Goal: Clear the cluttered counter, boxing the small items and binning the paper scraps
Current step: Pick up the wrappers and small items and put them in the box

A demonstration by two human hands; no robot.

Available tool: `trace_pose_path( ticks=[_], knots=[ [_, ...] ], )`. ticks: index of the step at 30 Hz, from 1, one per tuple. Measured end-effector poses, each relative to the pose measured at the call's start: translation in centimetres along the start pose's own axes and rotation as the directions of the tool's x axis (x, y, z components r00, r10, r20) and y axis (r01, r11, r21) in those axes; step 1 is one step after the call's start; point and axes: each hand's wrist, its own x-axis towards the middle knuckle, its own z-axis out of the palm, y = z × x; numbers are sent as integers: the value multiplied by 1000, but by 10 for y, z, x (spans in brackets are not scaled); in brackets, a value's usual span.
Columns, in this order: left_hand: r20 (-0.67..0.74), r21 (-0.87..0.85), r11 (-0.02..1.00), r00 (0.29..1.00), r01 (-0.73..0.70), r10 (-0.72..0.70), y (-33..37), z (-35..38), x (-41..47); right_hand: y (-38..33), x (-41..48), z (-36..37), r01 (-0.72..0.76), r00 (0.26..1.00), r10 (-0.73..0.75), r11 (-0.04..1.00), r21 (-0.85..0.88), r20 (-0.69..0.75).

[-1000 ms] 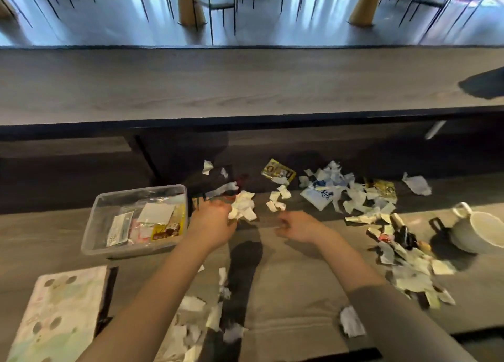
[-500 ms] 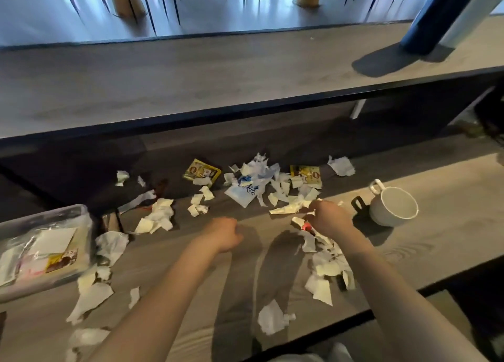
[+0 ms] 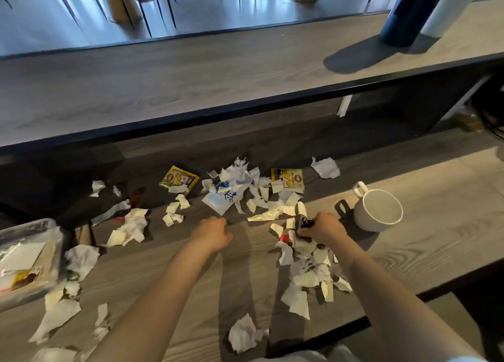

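Observation:
Torn white paper scraps (image 3: pixel 302 269) litter the wooden counter (image 3: pixel 436 239). My right hand (image 3: pixel 323 229) grips a small dark object (image 3: pixel 301 222) at the top of the right-hand scrap pile. My left hand (image 3: pixel 211 235) hovers over bare counter with its fingers curled, holding nothing that shows. Two yellow sachets lie at the back, one (image 3: pixel 180 180) on the left and one (image 3: pixel 289 180) on the right. A white and blue packet (image 3: pixel 222 199) sits between them. The clear plastic box (image 3: pixel 51 230) stands at the far left with cards and packets inside.
A white mug (image 3: pixel 377 210) stands right of my right hand, a black clip (image 3: pixel 342 207) beside it. A raised shelf (image 3: pixel 191 80) runs along the back. More scraps (image 3: pixel 58 312) lie at the front left, and a crumpled piece (image 3: pixel 242 333) near the front edge.
The view swung right, so the box slid to the left edge. My right hand moved right to the scrap pile and closed on a dark object. My left hand left the scraps by the box.

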Motion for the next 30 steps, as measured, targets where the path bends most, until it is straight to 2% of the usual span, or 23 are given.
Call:
trace_pose_path(
  ticks=[4,6,8,10,13,17,21,30],
  knots=[
    [-31,-79,993,995,91,-94,-2,-9,22,2,2,-6,59,998,-58,994,88,-7],
    [-18,-123,978,985,169,-173,-1,-18,37,2,1,-12,96,994,-82,969,229,-70],
    [-8,-157,956,967,249,-254,0,-26,56,-3,0,-20,139,987,-91,901,411,-136],
    [-14,-150,940,950,306,-312,0,-29,74,-11,-3,-30,201,974,-121,855,478,-193],
    [-56,-109,935,937,338,-346,1,-27,84,-23,-6,-38,267,953,-155,837,479,-261],
    [-93,-166,920,923,356,-374,2,-21,85,-35,-3,-37,301,939,-159,809,505,-304],
    [-4,-278,892,928,356,-372,-1,-16,88,-39,-3,-35,299,943,-161,794,529,-291],
    [22,-235,926,954,297,-300,6,-28,65,-41,-14,-26,298,949,-174,773,560,-264]
  ],
)
